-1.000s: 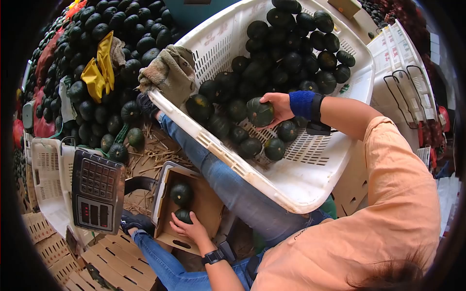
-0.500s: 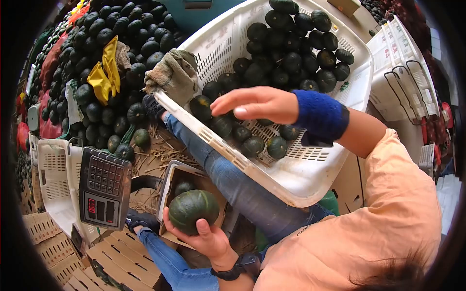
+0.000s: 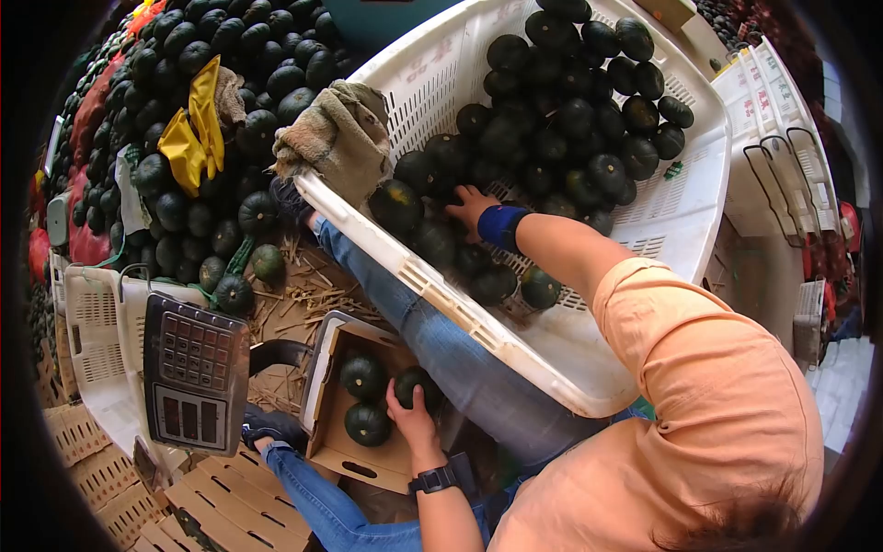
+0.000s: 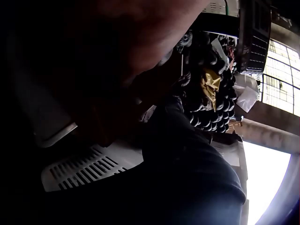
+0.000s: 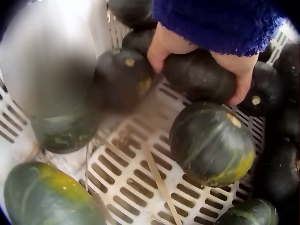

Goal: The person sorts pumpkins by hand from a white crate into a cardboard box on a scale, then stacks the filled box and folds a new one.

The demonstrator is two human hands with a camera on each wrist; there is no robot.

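Note:
In the head view my left hand (image 3: 416, 425) holds a dark green kabocha pumpkin (image 3: 418, 386) at the right side of a cardboard box (image 3: 391, 474). Two more kabochas (image 3: 368, 424) lie in that box, left of the hand. My right hand (image 3: 474, 212) reaches into a big white slotted basket (image 3: 570, 368). The right wrist view shows its thumb and fingers gripping a kabocha (image 5: 201, 75) from above, under a blue wristband (image 5: 215, 28). Several kabochas surround it, one with a yellow patch (image 5: 211, 145). In the left wrist view the hand is dark and its kabocha hidden.
A scale display (image 3: 190, 373) stands left of the box. A rag (image 3: 336, 129) hangs over the basket's corner. Yellow gloves (image 3: 198, 133) lie on a large kabocha heap at the left. My jeans leg (image 3: 460, 359) runs between box and basket. Stacked cartons (image 3: 239, 501) lie below the display.
The left hand has carried a kabocha from above the box down into its right side. The right hand, empty half a second ago, has gone back into the basket and grips another kabocha.

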